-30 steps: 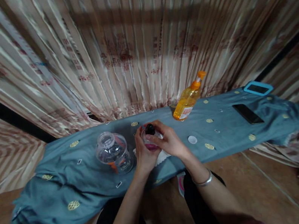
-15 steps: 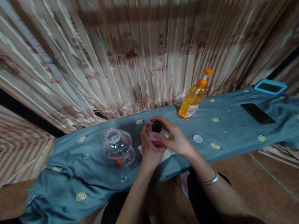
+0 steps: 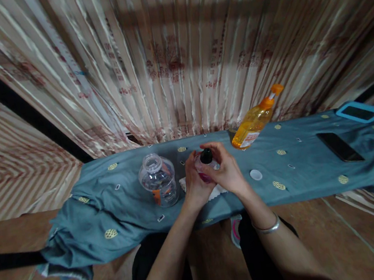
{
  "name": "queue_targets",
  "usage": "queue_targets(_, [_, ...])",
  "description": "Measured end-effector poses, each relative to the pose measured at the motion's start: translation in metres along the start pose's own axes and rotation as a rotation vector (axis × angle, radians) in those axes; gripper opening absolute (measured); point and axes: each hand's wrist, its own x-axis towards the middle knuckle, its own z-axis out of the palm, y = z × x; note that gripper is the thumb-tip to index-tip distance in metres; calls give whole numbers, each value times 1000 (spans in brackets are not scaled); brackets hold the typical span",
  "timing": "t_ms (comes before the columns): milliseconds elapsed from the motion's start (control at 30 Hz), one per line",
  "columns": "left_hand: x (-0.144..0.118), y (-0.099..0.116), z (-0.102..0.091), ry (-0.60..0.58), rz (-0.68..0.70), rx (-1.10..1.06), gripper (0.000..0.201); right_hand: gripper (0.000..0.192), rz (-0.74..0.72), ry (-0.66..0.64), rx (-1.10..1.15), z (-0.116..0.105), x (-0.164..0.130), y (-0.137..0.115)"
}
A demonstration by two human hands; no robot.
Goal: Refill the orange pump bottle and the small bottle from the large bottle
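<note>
Head view looks down two bare forearms that come up from the bottom edge and meet over the near side of the table, a bangle point(image 3: 267, 228) on the right wrist. Both hands are together on one small bottle point(image 3: 204, 171), clear with pinkish contents, held upright just above a white cloth point(image 3: 213, 194). The left hand point(image 3: 193, 184) wraps the bottle's body from the left, fingers curled round it. The right hand point(image 3: 227, 170) closes over it from the right, thumb and forefinger reaching to the black cap point(image 3: 206, 156).

Just left of the hands a clear plastic jar point(image 3: 158, 181) stands upright on the blue-grey tablecloth point(image 3: 112, 209). To their right, a little apart, lies a small white lid point(image 3: 256, 175). Further back an orange bottle point(image 3: 254, 121) leans at a tilt near the curtain point(image 3: 172, 51). Well off to the right lie a dark phone point(image 3: 340, 146) and, beyond it, a blue-framed device point(image 3: 359, 111).
</note>
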Motion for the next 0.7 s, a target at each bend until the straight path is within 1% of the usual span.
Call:
queue_targets(100, [-1, 1, -2, -25, -25, -3, 92, 40, 35, 40, -9, 6, 0, 6])
queue_targets(200, [0, 4, -3, -27, -37, -10, 93, 40, 25, 17, -7, 4, -1, 6])
queue_targets(333, [1, 6, -2, -22, -15, -11, 93, 44, -17, -10, -14, -1, -3, -2])
queue_targets(433, [1, 5, -2, -14, 5, -8, 88, 48, -2, 32, -22, 1, -3, -2])
queue_targets(533, [0, 6, -2, -23, -6, -26, 87, 45, 28, 76, -24, 6, -2, 3])
queue_targets(700, [0, 7, -3, -15, -29, -40, 89, 41, 11, 24, -24, 2, -3, 2])
